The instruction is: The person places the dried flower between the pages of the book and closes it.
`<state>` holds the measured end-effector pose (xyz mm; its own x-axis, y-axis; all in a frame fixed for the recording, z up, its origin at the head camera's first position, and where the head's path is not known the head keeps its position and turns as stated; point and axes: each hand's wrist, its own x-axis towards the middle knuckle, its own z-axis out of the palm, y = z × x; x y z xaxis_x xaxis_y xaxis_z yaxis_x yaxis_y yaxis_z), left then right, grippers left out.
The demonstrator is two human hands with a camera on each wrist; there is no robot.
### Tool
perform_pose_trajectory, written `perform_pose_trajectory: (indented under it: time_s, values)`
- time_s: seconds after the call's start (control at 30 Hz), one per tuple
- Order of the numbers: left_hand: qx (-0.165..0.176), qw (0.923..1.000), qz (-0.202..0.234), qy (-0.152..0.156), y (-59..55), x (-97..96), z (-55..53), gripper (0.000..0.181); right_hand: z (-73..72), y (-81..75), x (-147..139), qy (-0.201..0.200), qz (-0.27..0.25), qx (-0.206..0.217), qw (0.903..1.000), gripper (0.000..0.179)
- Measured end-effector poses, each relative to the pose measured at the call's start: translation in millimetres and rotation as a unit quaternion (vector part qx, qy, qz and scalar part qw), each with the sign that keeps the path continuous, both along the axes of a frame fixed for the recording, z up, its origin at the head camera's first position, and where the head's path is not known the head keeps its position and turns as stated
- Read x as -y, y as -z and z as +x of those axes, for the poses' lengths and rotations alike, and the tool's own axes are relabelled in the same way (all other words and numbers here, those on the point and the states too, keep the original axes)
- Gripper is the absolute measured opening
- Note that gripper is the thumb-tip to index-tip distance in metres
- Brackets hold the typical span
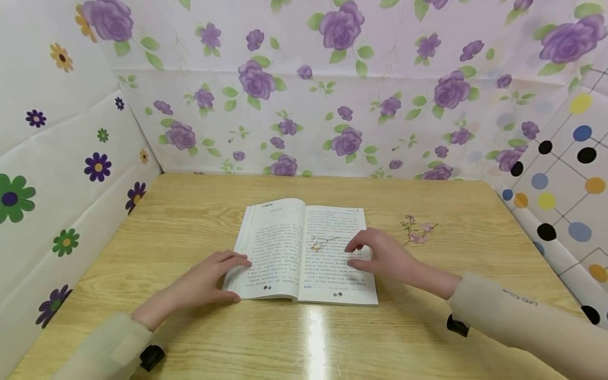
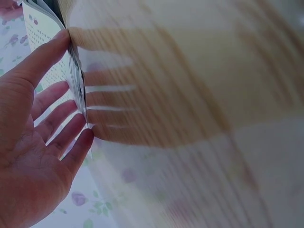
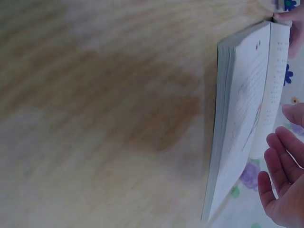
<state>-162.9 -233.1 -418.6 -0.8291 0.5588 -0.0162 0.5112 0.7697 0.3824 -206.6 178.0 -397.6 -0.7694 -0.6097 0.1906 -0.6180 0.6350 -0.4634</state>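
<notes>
Where my left hand (image 1: 209,275) rests: against the left edge of the spread book (image 1: 272,269), grip released.
My right hand (image 1: 383,254): released, over the right page (image 1: 332,279), beside a sprig (image 1: 325,243).

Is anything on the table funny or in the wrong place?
Maybe one thing: a little sprig lies right across the words of the open book, where plants don't usually go. A pink-flowered sprig lies on the table, right of the book. Nothing looks spilled.

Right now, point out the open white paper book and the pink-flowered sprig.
Open white paper book (image 1: 301,258): head view, centre fold.
Pink-flowered sprig (image 1: 418,237): head view, lower pink blossoms.
</notes>
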Motion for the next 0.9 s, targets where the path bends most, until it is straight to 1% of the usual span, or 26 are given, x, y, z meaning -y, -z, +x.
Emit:
perform_pose_trajectory:
  time_s: [0.1,0.37,0.5,0.63,0.8,0.9]
  values:
    - [0.001,1.0,0.001,-0.001,0.2,0.1,-0.2,0.064,9.2,3.2,-2.4,0.0,0.005,-0.003,1.0,0.021]
    - [0.003,1.0,0.0,-0.003,0.0,0.5,0.1,0.065,28.7,17.4,-10.8,-0.004,0.048,-0.045,0.9978,0.023]
    - [0.003,1.0,0.0,-0.003,-0.2,0.4,-0.6,0.064,38.3,21.3,-13.4,0.001,0.06,-0.04,0.9974,0.025]
    - [0.003,1.0,-0.001,-0.004,0.1,0.3,-0.6,0.065,45.8,23.8,-15.6,0.004,0.07,-0.037,0.9969,0.03]
    - [0.003,1.0,-0.001,-0.006,0.4,0.3,0.0,0.065,49.9,25.8,-17.1,0.011,0.082,-0.036,0.9959,0.045]
    - [0.005,1.0,0.001,-0.007,0.5,0.4,0.2,0.065,51.2,27.6,-17.5,0.015,0.093,-0.03,0.9951,0.05]
